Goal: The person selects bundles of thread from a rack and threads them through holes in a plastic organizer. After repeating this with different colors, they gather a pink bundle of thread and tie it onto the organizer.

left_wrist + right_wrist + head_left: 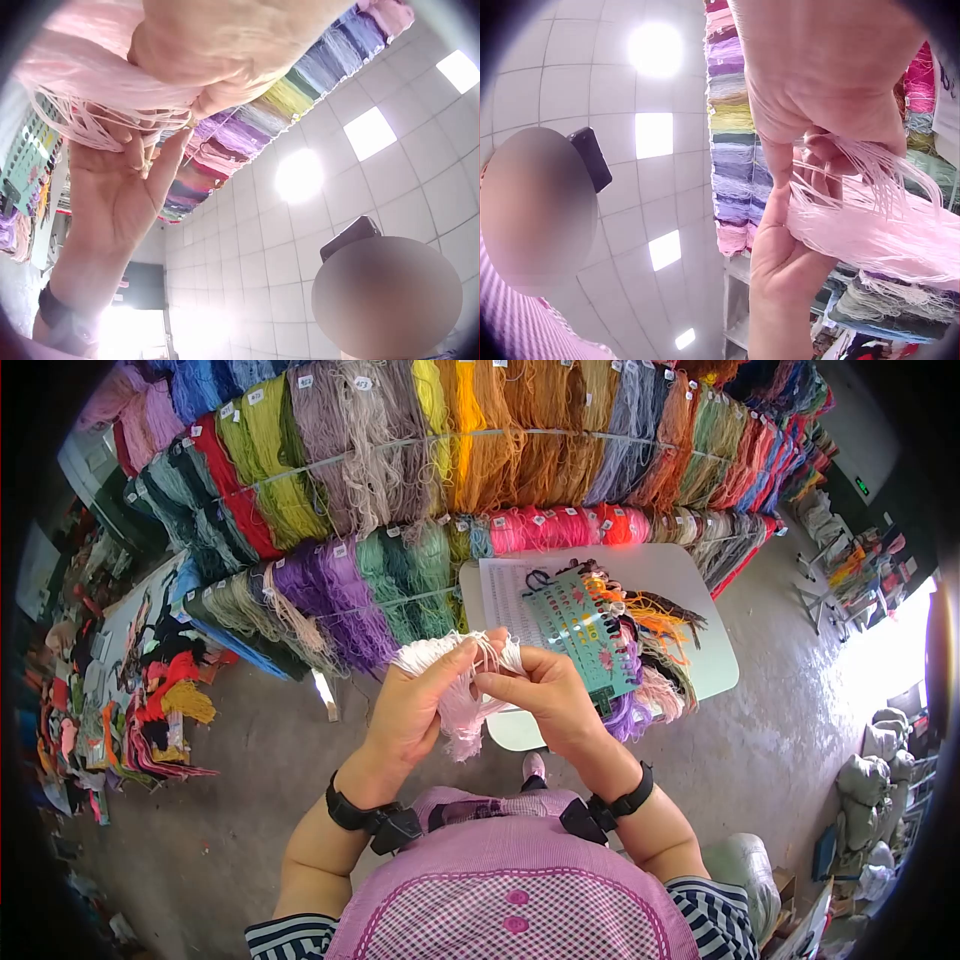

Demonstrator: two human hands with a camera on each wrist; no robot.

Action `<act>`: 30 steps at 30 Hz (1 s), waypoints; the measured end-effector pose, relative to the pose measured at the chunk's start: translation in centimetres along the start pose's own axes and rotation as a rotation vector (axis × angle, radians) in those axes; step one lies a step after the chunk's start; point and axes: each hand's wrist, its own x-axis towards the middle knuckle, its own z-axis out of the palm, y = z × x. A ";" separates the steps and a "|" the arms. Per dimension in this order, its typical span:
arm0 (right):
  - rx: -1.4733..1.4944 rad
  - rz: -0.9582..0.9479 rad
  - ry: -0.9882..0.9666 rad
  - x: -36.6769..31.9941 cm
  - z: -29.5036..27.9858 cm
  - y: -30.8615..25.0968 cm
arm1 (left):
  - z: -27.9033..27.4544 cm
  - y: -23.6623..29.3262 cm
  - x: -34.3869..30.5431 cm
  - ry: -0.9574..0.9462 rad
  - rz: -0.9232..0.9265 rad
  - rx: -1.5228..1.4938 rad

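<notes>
A bundle of pale pink thread (462,720) hangs between both hands in front of the chest. My left hand (418,705) holds the bundle, thumb on top near its looped upper end. Loose strands run over the curled fingers of my right hand (545,695), whose thumb points toward the left thumb. In the right wrist view several strands (881,176) pass through the right fingers, above the thicker mass of pink thread (877,236). The left wrist view shows the thread (82,64) spread beside the left palm, with the two thumbs close together.
Behind the hands stand racks of coloured thread skeins (380,450) with small number tags. A pale table (715,660) carries a green perforated card (580,630) with many thread bundles, plus a printed sheet (500,595). Another table with loose coloured threads (165,700) is at left; sacks (870,790) lie at right.
</notes>
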 end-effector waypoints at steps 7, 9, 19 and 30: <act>0.052 -0.025 -0.013 -0.1 -0.1 -0.3 | 0.0 0.4 -0.2 0.015 -0.013 -0.027; 0.047 -0.022 -0.025 0.0 -0.4 -0.1 | 0.0 0.5 -0.1 0.027 -0.032 -0.068; 0.344 -0.073 0.087 0.4 -0.7 0.1 | -1.1 0.5 0.0 0.030 0.025 0.133; 0.040 0.023 -0.029 0.5 0.1 -0.1 | 0.4 0.6 -0.3 -0.002 -0.037 -0.040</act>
